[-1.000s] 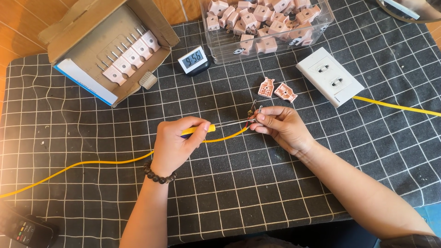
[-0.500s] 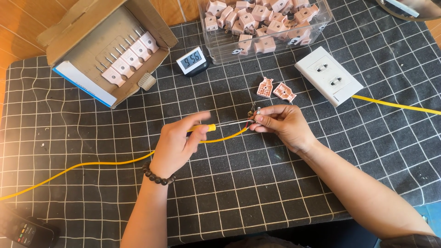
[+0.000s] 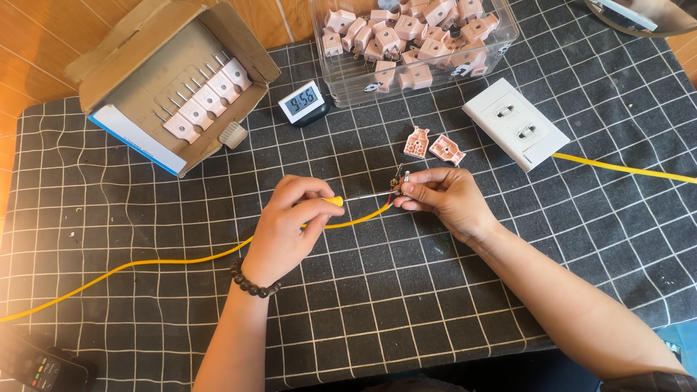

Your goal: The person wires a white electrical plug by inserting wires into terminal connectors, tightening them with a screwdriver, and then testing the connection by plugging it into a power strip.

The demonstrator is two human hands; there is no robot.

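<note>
The open cardboard box [image 3: 170, 80] sits far left. The left hand [image 3: 287, 229] grips a yellow-handled screwdriver [image 3: 356, 197], its fingers curled shut. The tip meets the yellow cable [image 3: 181, 260] end, pinched in the right hand [image 3: 446, 199].

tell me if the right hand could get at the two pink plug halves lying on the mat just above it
Probably yes. The two pink plug halves lie loose on the grid mat just beyond the right hand, with only bare mat between. But its fingers are pinching the stripped end of the yellow cable, so it would have to let go first.
</note>
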